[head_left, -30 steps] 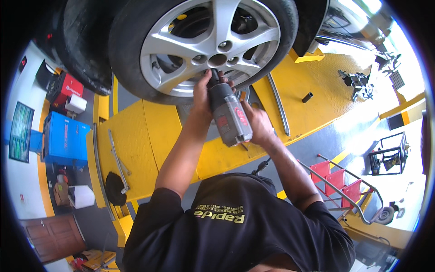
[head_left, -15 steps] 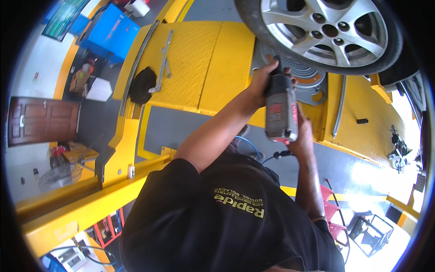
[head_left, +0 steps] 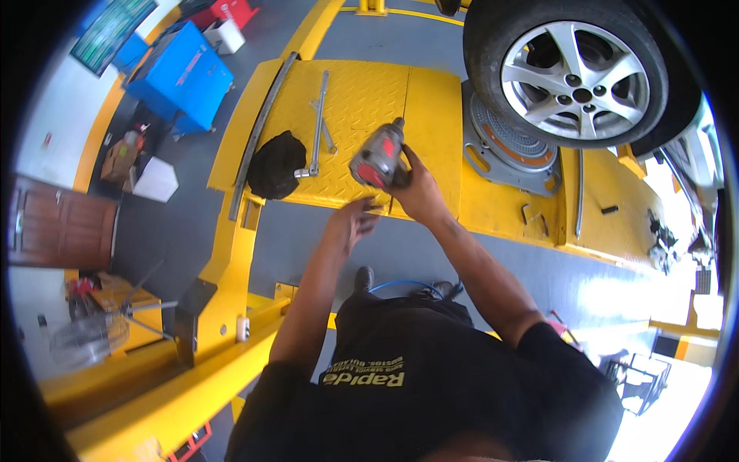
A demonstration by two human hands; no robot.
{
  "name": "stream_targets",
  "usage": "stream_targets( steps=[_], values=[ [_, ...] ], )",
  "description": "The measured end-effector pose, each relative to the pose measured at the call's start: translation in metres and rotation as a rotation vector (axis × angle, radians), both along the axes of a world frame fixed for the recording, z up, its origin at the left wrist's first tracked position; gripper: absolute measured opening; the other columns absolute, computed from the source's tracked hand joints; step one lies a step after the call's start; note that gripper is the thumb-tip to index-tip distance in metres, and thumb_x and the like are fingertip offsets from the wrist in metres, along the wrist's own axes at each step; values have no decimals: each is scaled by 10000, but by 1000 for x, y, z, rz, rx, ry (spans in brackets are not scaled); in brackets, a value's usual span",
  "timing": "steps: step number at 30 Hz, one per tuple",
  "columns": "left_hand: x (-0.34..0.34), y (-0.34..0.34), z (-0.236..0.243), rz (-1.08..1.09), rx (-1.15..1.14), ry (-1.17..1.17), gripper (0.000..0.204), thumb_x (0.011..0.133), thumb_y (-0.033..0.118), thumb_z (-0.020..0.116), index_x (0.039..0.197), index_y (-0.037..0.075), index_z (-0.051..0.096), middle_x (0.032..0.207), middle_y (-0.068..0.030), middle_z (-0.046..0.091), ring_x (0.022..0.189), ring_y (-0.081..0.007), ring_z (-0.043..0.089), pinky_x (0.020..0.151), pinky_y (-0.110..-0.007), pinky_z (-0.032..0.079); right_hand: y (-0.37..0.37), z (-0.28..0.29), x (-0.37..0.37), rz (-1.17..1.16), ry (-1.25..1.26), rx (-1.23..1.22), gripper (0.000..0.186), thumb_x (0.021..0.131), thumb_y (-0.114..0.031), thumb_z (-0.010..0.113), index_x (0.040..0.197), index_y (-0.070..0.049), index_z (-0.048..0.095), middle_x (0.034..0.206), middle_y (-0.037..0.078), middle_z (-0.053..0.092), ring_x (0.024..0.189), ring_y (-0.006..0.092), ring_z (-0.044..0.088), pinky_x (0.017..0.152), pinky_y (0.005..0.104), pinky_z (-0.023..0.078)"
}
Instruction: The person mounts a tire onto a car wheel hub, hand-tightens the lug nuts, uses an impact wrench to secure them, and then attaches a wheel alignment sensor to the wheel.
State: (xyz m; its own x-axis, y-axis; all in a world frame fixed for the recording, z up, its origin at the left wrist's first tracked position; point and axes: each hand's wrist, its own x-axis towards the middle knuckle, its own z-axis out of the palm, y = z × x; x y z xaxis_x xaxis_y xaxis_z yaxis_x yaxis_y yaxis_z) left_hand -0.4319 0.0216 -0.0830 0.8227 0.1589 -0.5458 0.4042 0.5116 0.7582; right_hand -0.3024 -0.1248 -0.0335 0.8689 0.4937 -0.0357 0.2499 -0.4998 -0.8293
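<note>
My right hand (head_left: 412, 185) grips a grey and red impact wrench (head_left: 377, 158), socket end angled up and away over the yellow lift ramp (head_left: 431, 100). My left hand (head_left: 354, 222) is below it at the ramp's near edge, fingers loosely apart with nothing visible in them. Beside them on the ramp lie long metal wrenches (head_left: 322, 115) and a black soft bundle (head_left: 275, 165). The alloy wheel (head_left: 570, 77) of a car is up to the right, above a round turntable plate (head_left: 514, 162).
A blue tool cabinet (head_left: 178, 73), cartons (head_left: 121, 160) and a wooden door (head_left: 61, 223) are on the left. A yellow beam (head_left: 169, 385) crosses the lower left, with a fan (head_left: 88, 339) behind it. A small socket (head_left: 610, 209) lies on the ramp's right part.
The impact wrench has left the wheel and moved left over the ramp. My left hand has let go of it and dropped lower. The view has swung left.
</note>
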Motion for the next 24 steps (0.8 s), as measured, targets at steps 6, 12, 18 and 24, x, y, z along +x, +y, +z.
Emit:
stream_targets(
  steps=[6,12,18,24],
  values=[
    [-111,22,98,-870,-101,-896,530,988,379,707,1376,27,633,1336,-140,619,1245,-291,579,1095,-435,434,112,-36,45,-221,12,-318,1034,853,-282,793,1648,-66,169,1338,253,662,1246,424,632,1038,507,513],
    [-108,23,182,-815,-16,-1448,314,1047,334,628,1225,93,725,1166,-181,659,1079,-315,623,922,-450,464,177,-75,87,-368,88,-300,979,887,-210,680,1663,-110,92,1390,286,568,1274,447,590,1093,512,477],
    [-74,12,224,152,-256,-1514,163,984,194,641,1005,43,700,991,-118,667,851,-251,643,829,-469,505,224,-82,118,-420,149,-278,1033,895,-229,679,1676,-134,10,1305,297,636,1239,434,630,1021,479,539],
    [-53,-109,257,64,-745,-1518,104,932,76,643,941,-10,700,888,-123,696,769,-229,674,736,-397,550,97,-53,121,210,138,-8,593,943,-228,673,1493,-56,529,1123,171,758,1017,249,732,848,364,584]
  ],
)
